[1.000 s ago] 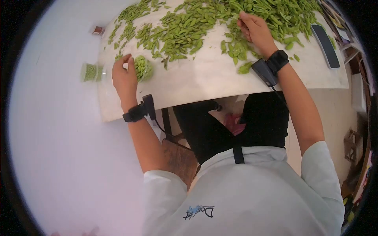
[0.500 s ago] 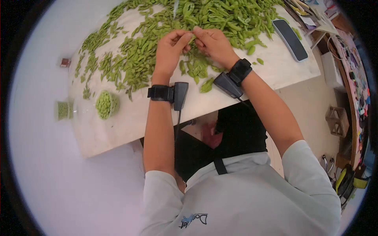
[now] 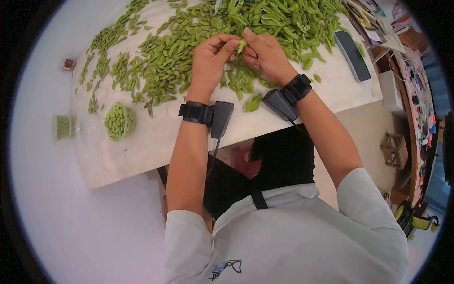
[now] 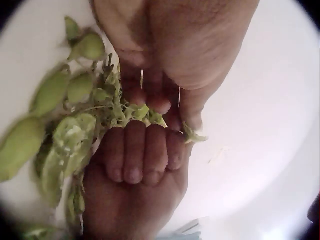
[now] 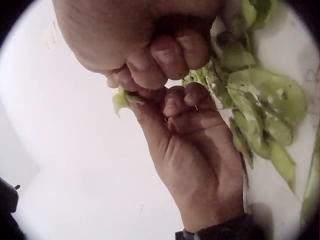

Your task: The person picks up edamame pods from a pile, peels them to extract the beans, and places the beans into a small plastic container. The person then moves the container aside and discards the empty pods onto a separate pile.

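Observation:
Both hands meet over the front of the pod heap. The left hand (image 3: 208, 61) and the right hand (image 3: 269, 57) pinch a small green pod (image 3: 241, 45) between them. In the left wrist view a torn green bit (image 4: 194, 135) sticks out past the thumbs, and the right hand's fingers (image 4: 134, 155) are curled. The right wrist view shows the same pale green piece (image 5: 120, 100) at the fingertips; most of it is hidden by the fingers. A clear cup of shelled beans (image 3: 119, 122) stands to the left of the hands.
Green pods (image 3: 165, 71) spread over the white table (image 3: 156, 146), with opened pods (image 3: 283, 23) heaped at the back. A phone (image 3: 352, 57) lies at the right. Further left are another container (image 3: 63, 128) and a small red-brown box (image 3: 68, 65).
The left hand has moved from beside the cup to the right hand, and both now hold a pod. The head view has shifted; the green piece shows more between the fingertips than half a second ago.

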Tool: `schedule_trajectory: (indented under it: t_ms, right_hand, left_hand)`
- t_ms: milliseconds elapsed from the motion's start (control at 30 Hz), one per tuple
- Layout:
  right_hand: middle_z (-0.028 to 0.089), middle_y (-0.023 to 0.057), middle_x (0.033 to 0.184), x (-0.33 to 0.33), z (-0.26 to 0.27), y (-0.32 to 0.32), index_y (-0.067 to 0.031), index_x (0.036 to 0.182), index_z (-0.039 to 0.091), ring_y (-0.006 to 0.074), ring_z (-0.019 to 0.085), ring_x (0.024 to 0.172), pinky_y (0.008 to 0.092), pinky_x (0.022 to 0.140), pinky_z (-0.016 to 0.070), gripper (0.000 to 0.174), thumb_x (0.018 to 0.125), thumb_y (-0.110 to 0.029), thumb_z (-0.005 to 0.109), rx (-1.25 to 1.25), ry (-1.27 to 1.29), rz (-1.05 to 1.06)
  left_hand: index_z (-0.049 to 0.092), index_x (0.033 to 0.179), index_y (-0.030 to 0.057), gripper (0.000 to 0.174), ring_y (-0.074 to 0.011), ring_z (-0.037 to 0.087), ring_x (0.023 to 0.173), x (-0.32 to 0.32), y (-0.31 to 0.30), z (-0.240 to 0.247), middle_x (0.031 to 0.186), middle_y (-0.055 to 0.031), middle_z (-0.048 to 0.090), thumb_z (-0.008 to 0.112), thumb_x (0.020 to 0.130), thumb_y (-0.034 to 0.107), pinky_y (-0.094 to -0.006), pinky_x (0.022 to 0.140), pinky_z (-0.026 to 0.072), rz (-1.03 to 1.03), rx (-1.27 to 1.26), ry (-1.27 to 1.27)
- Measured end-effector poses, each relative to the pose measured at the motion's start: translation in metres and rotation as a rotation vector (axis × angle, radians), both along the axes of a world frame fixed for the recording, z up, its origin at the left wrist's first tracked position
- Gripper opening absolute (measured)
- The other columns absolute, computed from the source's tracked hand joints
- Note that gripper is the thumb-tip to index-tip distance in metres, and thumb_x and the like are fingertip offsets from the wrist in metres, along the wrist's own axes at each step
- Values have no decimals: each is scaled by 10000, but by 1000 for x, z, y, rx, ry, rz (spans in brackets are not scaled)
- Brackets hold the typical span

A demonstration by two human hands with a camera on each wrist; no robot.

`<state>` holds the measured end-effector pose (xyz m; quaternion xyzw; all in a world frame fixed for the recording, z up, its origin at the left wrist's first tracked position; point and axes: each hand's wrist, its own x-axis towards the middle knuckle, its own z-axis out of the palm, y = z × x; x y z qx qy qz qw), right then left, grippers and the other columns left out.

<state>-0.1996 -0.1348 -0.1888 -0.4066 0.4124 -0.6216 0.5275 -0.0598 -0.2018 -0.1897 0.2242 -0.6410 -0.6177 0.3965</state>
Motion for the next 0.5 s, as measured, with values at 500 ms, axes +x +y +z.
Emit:
schedule_trajectory:
  t_ms: [500]
  right_hand:
    - [347,-50,519,0,-1,0,-121,603,411,56,300,439,224,413,222,456,968,-386,477,33,-29,-11]
  left_hand:
    - [670,998,-22,193,-80,567,758,0,6,3,924,-37,662,660,805,-19,-220,680,463,110,-128,-40]
